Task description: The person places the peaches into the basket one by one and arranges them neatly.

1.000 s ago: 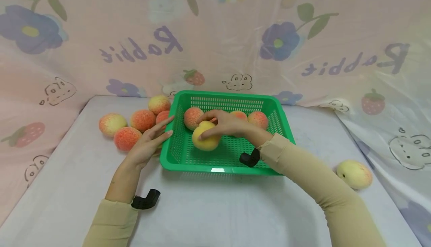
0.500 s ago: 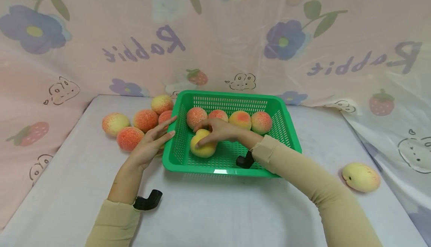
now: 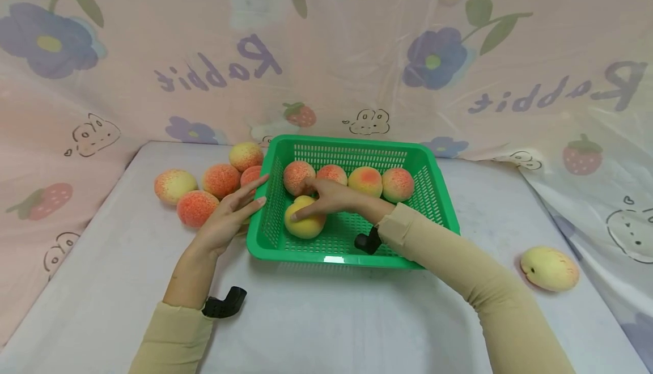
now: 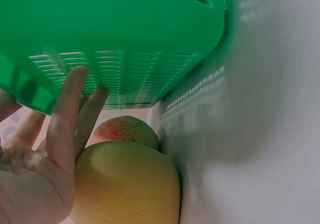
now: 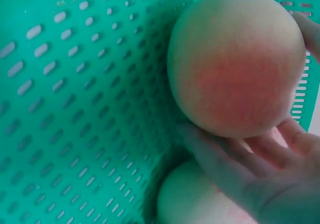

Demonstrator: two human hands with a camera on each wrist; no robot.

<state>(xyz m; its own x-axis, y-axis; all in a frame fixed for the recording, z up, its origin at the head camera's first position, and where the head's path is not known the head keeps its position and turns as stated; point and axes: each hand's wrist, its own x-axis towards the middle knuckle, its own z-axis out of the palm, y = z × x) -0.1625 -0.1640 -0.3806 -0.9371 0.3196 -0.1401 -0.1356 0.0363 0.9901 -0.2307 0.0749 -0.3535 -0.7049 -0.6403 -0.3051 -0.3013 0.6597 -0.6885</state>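
Note:
My right hand (image 3: 334, 197) grips a yellow peach (image 3: 304, 224) in the front left part of the green plastic basket (image 3: 306, 257). In the right wrist view this peach (image 5: 237, 63) shows a red blush, with fingers and thumb around it. Behind it, several reddish peaches (image 3: 365, 181) stand in a row along the basket's back side. My left hand (image 3: 224, 224) touches the basket's left side with extended fingers. In the left wrist view the fingers (image 4: 65, 119) lie against the slotted outer wall, beside a yellow peach (image 4: 127, 184).
Several red and yellow peaches (image 3: 198, 208) lie on the white-covered table (image 3: 326, 317) left of the basket. One pale yellow peach (image 3: 550, 268) lies at the far right. A patterned cloth (image 3: 326, 79) hangs behind the table.
My right hand has lowered the yellow peach toward the basket's front left, uncovering more of the back row. My left hand has stayed at the basket's side.

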